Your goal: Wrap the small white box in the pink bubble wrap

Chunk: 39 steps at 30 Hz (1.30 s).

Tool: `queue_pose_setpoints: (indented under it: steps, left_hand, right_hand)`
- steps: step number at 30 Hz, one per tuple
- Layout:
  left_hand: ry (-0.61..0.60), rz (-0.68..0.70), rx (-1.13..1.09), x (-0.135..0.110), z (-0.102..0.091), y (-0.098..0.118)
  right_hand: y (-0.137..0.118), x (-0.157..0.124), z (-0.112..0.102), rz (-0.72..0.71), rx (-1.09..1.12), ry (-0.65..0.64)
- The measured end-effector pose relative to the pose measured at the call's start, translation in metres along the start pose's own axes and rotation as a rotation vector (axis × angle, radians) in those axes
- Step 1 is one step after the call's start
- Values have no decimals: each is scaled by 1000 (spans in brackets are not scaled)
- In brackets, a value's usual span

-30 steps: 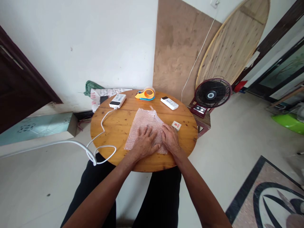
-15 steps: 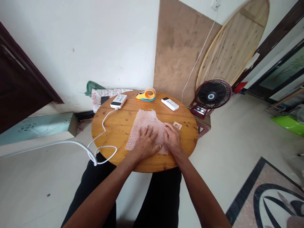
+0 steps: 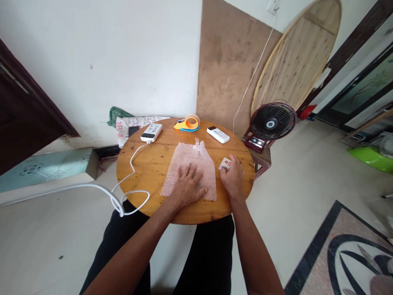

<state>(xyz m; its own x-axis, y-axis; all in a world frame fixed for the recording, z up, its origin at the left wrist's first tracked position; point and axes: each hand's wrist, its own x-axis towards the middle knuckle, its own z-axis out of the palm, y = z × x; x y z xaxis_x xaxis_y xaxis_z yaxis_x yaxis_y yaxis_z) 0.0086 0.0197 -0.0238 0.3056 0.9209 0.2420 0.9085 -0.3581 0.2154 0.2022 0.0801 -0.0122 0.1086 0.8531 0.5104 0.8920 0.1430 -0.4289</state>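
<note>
A sheet of pink bubble wrap (image 3: 205, 157) lies flat on the round wooden table (image 3: 147, 164). My left hand (image 3: 188, 186) rests on it, palm down with the fingers spread. To the right of the wrap, my right hand (image 3: 233, 177) is at a small white box with red print (image 3: 225, 164), thumb at its near side and fingers at its right side. The hand covers part of the box. A strip of clear tape (image 3: 197, 141) shows at the wrap's far edge.
Along the table's far side are a white power bank (image 3: 152, 132) with a white cable (image 3: 132, 159), an orange tape dispenser (image 3: 186, 123) and a second white power bank (image 3: 218, 134). A fan (image 3: 270, 123) stands on a stool (image 3: 260, 157) to the right.
My right hand has left the bubble wrap's right edge and moved right to the small box, which has shifted slightly. My left hand stays spread on the wrap.
</note>
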Motion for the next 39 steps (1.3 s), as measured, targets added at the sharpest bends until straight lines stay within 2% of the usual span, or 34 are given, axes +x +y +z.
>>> queue_pose_setpoints:
  steps: [3, 11, 17, 20, 23, 25, 27, 29, 32, 35, 36, 39]
  left_hand:
    - [-1, 3, -1, 0, 1, 0]
    - [-4, -4, -3, -1, -1, 0]
    - [0, 1, -9, 0, 1, -1]
    - [9, 3, -10, -1, 3, -1]
    - [13, -2, -12, -1, 3, -1]
    - [11, -2, -15, -1, 2, -1]
    - [11, 5, -19, -1, 1, -1]
    - [15, 14, -22, -1, 0, 0]
    - [33, 17, -38, 0, 0, 2]
    - [46, 2, -69, 1, 1, 4]
    - [39, -3, -77, 1, 1, 5]
    - [27, -13, -73, 0, 0, 4]
  right_hand:
    - [1, -1, 1, 15, -25, -53]
    - [5, 1, 2, 76, -4, -94]
    - [7, 3, 3, 66, 58, -67]
    - [7, 4, 3, 80, 174, -9]
    - [3, 5, 0, 177, 433, 77]
    - [-5, 3, -6, 229, 626, 88]
    - [-19, 0, -16, 214, 790, 25]
    - [-39, -4, -27, 144, 933, -103]
    - [-75, -8, -35, 79, 1074, -394]
    - [-102, -8, -24, 26, 1090, -702]
    - [-106, -7, -17, 30, 1080, -739]
    - [-104, -1, 7, 151, 1117, -702]
